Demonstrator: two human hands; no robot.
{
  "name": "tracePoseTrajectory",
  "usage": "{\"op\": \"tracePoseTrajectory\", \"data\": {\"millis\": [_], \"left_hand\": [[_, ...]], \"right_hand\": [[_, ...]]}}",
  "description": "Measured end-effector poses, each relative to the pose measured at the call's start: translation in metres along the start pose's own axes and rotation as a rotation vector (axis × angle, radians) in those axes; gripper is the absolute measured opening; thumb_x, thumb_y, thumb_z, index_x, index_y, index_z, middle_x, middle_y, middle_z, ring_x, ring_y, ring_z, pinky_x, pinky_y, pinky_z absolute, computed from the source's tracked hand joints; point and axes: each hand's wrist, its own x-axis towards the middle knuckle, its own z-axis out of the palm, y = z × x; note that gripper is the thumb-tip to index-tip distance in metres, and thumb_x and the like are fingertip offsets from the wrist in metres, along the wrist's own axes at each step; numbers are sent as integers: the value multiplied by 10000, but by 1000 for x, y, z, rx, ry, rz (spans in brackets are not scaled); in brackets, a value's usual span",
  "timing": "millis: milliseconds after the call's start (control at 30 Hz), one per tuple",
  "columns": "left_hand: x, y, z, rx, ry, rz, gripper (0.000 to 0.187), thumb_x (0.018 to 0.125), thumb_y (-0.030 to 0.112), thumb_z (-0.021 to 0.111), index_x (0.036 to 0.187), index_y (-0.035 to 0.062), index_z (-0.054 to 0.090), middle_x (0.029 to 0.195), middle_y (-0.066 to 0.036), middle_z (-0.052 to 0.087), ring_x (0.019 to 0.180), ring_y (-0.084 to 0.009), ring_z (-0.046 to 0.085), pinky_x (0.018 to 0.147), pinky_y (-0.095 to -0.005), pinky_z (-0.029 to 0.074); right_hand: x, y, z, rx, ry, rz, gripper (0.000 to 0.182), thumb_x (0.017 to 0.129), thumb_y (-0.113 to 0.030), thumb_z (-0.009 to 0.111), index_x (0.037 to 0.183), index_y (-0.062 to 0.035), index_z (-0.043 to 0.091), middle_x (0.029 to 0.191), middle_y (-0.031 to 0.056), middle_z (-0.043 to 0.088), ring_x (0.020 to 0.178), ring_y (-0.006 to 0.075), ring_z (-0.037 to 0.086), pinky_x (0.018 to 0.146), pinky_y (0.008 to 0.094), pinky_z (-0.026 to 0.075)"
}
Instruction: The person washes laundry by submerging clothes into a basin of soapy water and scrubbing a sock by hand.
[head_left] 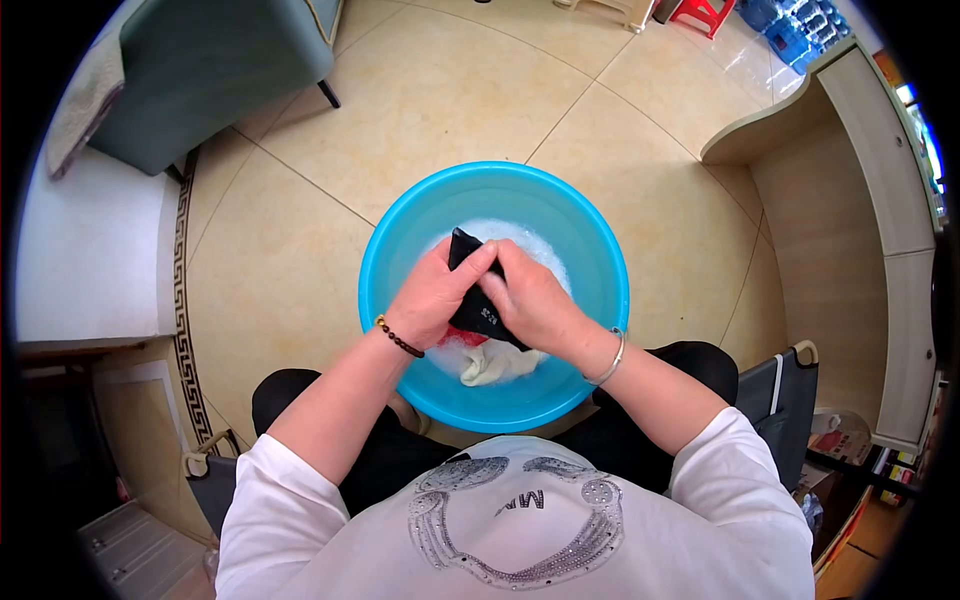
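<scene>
Black cloth [478, 312] is gripped between both hands [432, 292] above the basin [490, 405].

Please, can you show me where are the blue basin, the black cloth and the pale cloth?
Blue basin [597, 270], head view: inner wall, at picture right.
Black cloth [481, 318], head view: lower part, by the white print.
Pale cloth [485, 367], head view: its crumpled visible part.

We see both our hands, left [430, 294] and right [537, 300], gripping a dark cloth [474, 312] over a blue basin [376, 318] of suds [548, 262]. Below lie a pale cloth [492, 366] and something red [462, 337], possibly fabric.
</scene>
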Motion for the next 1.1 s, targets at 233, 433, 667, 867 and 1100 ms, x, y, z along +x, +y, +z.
{"op": "tracePoseTrajectory", "data": {"millis": [233,433,667,867,1100], "left_hand": [[3,2,4,-241,168,-109,287,933,375,514,877,95,537,751,4,523,678,-93,511,604,-261,437],[7,-5,-5,-268,61,-136,241,917,296,535,862,61,553,777,-21,555,677,-117,535,599,-281,452],[4,-13,-4,-415,18,-167,190,893,228,553,900,38,557,836,-52,575,725,-143,571,625,-297,479],[3,-14,-1,-403,18,-173,238,903,283,540,926,47,560,856,-62,584,731,-149,582,633,-309,487],[7,-9,-2,-421,97,-154,218,926,296,531,919,81,567,903,-46,601,811,-146,595,726,-318,501]], "right_hand": [[-11,-15,3,-572,-172,-157,319,836,-328,626,848,-38,494,718,117,604,595,293,611,473,399,463],[-9,-9,3,-594,-47,-351,289,855,-312,579,723,-67,501,553,68,561,484,246,586,398,365,441],[-7,-4,2,-551,-59,-366,219,864,-243,558,712,-90,524,562,64,572,491,271,572,416,387,432],[-3,5,6,-485,-60,-322,205,889,-187,478,744,-71,565,614,88,588,541,293,591,441,417,452],[9,12,-7,48,-62,76,392,945,-311,418,761,-7,581,656,214,572,608,358,571,570,419,433]]}}
